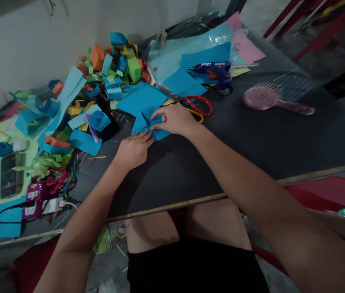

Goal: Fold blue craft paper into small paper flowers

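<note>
A blue sheet of paper (143,122), partly folded, lies on the black table (252,142) in front of me. My left hand (133,149) rests at its near edge, fingers together and pressing down on the fold. My right hand (174,119) lies on top of the paper's right part, fingers bent and pressing it flat. Another flat blue sheet (142,97) lies just behind the folded one.
A heap of folded coloured paper pieces (111,65) fills the back left. Red-handled scissors (195,105), a blue glue gun (215,73) and a pink hairbrush (270,98) lie to the right. A phone (9,175) and a purple device (35,199) sit at the left edge.
</note>
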Action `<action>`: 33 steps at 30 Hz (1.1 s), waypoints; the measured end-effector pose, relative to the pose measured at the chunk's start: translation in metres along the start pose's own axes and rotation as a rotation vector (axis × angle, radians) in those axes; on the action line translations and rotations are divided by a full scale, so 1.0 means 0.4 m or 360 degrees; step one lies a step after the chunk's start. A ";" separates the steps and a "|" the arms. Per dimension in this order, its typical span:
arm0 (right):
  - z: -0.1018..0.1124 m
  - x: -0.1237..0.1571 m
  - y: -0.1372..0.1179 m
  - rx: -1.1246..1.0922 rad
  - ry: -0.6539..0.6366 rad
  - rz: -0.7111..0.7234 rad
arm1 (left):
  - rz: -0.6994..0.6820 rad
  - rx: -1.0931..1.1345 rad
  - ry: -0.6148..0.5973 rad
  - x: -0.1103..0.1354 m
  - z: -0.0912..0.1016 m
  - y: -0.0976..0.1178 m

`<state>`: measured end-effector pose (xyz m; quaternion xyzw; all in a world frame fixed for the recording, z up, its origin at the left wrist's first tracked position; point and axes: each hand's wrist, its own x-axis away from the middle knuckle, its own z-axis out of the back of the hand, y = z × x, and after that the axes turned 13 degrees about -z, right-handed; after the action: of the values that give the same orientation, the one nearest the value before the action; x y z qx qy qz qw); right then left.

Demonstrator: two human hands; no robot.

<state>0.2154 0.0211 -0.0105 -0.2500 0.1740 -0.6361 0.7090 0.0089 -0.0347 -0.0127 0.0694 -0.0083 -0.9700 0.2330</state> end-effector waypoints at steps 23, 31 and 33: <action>-0.002 -0.001 -0.002 -0.0008 0.0010 -0.0025 | -0.0101 -0.0247 -0.0061 -0.015 0.012 -0.013; -0.001 0.001 -0.001 0.0043 -0.0045 -0.0023 | -0.0197 -0.0242 0.0118 -0.001 0.000 -0.031; 0.000 0.001 0.001 0.0036 -0.0063 -0.0025 | -0.0215 -0.0180 0.0214 0.005 -0.008 -0.039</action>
<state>0.2157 0.0210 -0.0106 -0.2559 0.1507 -0.6383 0.7102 0.0007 -0.0216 -0.0169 0.1213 0.0668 -0.9755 0.1707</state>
